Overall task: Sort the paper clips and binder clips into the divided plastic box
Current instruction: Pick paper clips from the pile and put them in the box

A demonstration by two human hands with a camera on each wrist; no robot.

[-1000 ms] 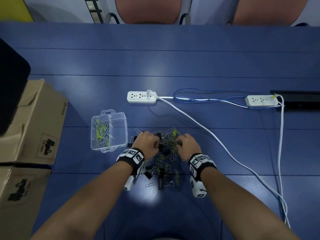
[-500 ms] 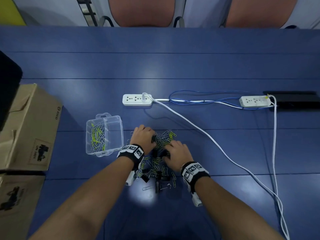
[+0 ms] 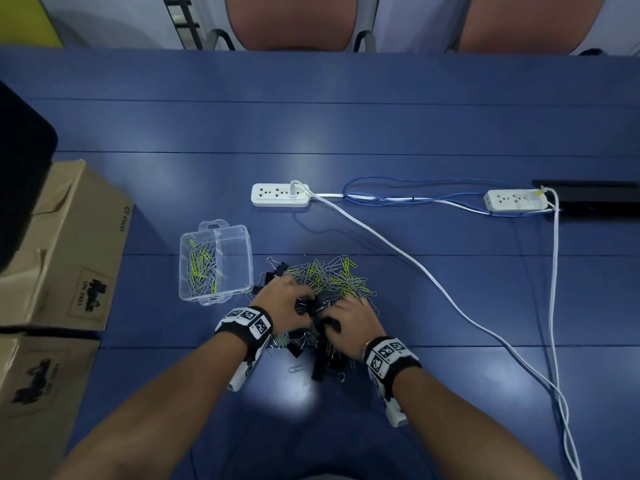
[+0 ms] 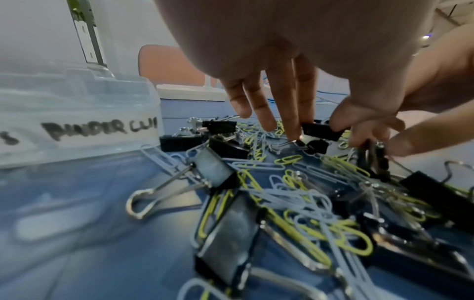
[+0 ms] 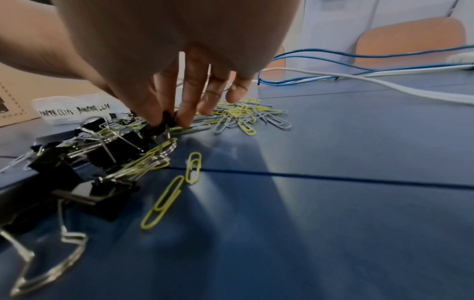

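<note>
Both hands in the pile: left hand (image 3: 289,303) pinches a binder clip (image 4: 320,130), right hand (image 3: 349,322) pinches another (image 5: 164,123) — tangled paper clips (image 3: 332,275) may ride along into the wrong compartment.

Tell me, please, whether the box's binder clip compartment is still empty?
Empty, apparently: the plastic box's right compartment shows only clear floor; the paper clips fill the left.

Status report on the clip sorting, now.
Both hands in mixed clip pile: left hand and right hand each pinching black binder clips. Clear divided plastic box: paper clips only. Nothing blocking.
</note>
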